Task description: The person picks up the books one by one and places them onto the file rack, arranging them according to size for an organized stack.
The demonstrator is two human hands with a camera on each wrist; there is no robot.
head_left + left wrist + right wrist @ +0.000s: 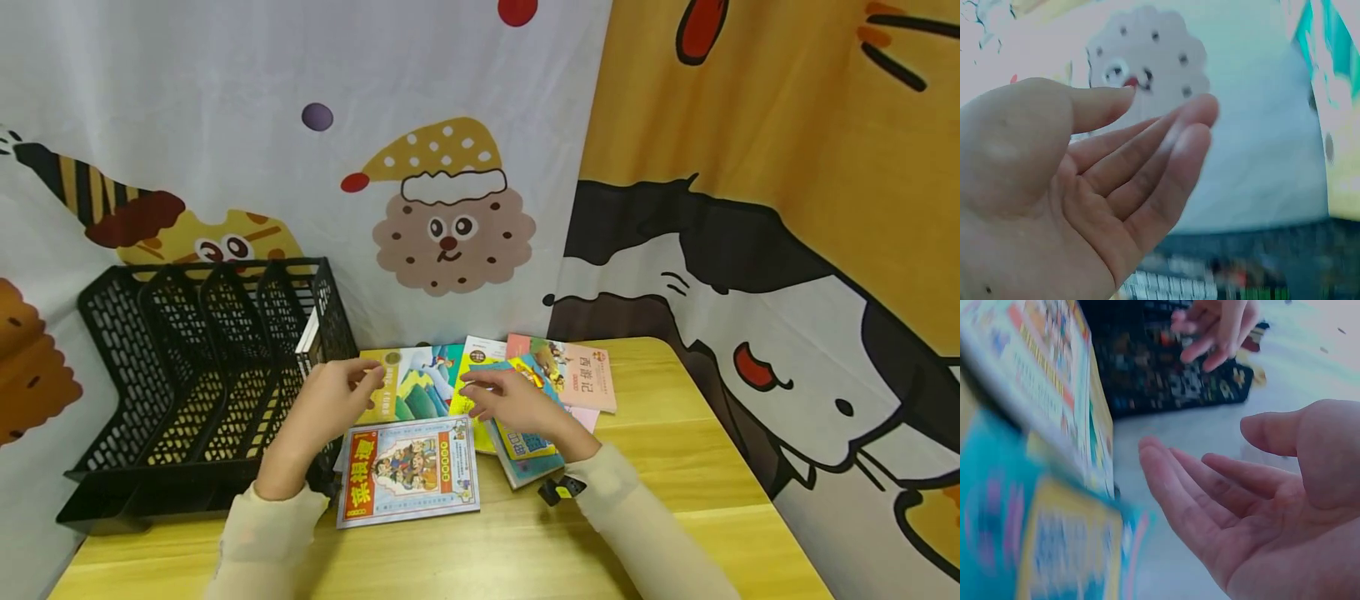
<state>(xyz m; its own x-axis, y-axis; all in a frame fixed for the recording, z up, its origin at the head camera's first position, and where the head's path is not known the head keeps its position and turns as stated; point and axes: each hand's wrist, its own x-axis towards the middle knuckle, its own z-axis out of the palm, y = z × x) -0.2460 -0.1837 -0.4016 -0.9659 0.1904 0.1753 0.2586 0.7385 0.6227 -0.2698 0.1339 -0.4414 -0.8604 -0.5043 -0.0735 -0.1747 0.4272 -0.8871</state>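
My left hand (324, 408) hovers over the books, beside the black file rack (202, 367), its fingers loosely bent and holding nothing. In the left wrist view, the same hand (1116, 169) shows an empty palm. Above the pile at the right, my right hand (525, 404) is also empty; its fingers (1175, 490) are relaxed in the right wrist view. A light-blue picture book (412, 475) with a red title panel lies in front. Behind it is a yellow-green book (427, 387) with mountains. Blue-and-yellow books (532, 450) overlap a pink book (600, 379).
One pale book (308, 337) stands in the rack's rightmost slot. The rack has several dividers and sits at the table's left. A printed cloth (450, 75) hangs behind the wooden table (675, 467), whose far edge meets it.
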